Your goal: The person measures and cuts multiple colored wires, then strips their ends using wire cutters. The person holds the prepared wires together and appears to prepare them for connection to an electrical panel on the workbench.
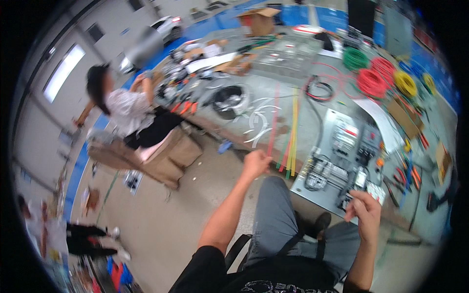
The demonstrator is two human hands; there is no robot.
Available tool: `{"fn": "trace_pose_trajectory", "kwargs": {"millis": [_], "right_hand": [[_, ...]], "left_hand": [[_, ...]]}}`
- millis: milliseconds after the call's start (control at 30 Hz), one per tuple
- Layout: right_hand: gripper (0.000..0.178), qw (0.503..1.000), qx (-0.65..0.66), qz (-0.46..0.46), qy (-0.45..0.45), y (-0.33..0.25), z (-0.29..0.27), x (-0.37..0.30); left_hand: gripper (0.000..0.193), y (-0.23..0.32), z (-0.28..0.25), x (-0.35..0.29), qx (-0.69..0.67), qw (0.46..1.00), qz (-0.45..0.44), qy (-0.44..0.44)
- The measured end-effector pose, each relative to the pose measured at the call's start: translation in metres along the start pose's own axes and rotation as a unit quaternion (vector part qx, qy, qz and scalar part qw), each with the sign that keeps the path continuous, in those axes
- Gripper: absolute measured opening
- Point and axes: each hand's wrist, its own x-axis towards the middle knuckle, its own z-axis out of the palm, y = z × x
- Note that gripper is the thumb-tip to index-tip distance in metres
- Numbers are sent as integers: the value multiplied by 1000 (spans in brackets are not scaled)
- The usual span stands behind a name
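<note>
Right now, your grey metal panel lies on the worktop with its near edge at the worktop's rim, close above your lap. Left of the panel, a band of smooth grey surface separates it from the flat, thin strips: a red strip and yellow strips, with green among their near ends. Right of the panel, room is tighter, with orange-handled tools crowding in. Boxy plastic parts and a looped black cable sit on the panel; beyond its far right corner lie round, soft-looking red wire coils. The panel's long axis runs away from you, leaning slightly right; left of it, the strips point away too. Your left hand is left of the panel, fingers curled near the red strip's near end; your right hand hovers over the panel's near right corner, fingers bent. You cannot tell whether either grips anything.
</note>
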Motion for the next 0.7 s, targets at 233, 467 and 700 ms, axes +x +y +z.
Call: {"fn": "trace_pose_trajectory", "kwargs": {"millis": [233, 467, 700], "right_hand": [[28, 999, -2, -1, -34, 9, 21, 2], [32, 994, -41, -21, -95, -4, 69, 12], [25, 995, -37, -60, -76, -18, 88, 26]], "left_hand": [[18, 22, -14, -14, -292, 956, 11, -32], [13, 87, -15, -124, -449, 875, 147, -108], [17, 126, 38, -203, -370, 866, 144, -303]]}}
